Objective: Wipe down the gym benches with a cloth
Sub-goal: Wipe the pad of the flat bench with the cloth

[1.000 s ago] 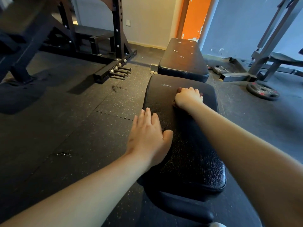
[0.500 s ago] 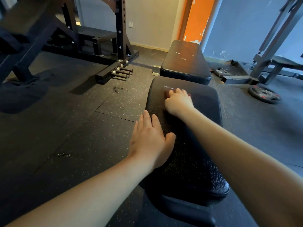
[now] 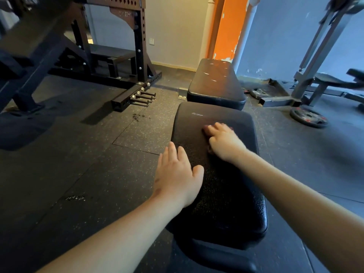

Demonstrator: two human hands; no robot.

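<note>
Now, near bench (image 3: 226, 186): a long black pad running from near centre away, with a coarse pebbled grain, rounded corners and a small pale logo at the far end.
Cloth (image 3: 206, 128): a dark reddish scrap on the pad's far half, mostly hidden under the right hand.
Right hand (image 3: 222, 142): blurred, fingers curled down over the cloth, pressing it to the pad.
Left hand (image 3: 177, 174): flat on the pad's left edge, fingers straight and close together, thumb lying on top.
Far bench (image 3: 214, 81): a second black pad just beyond, scuffed with pale marks.
Far left: a dark steel rack (image 3: 138, 46) with punched holes.
Far right: a grey frame (image 3: 315, 56) and a weight plate (image 3: 308, 117).
Floor (image 3: 98, 164): speckled black rubber tiles.
</note>
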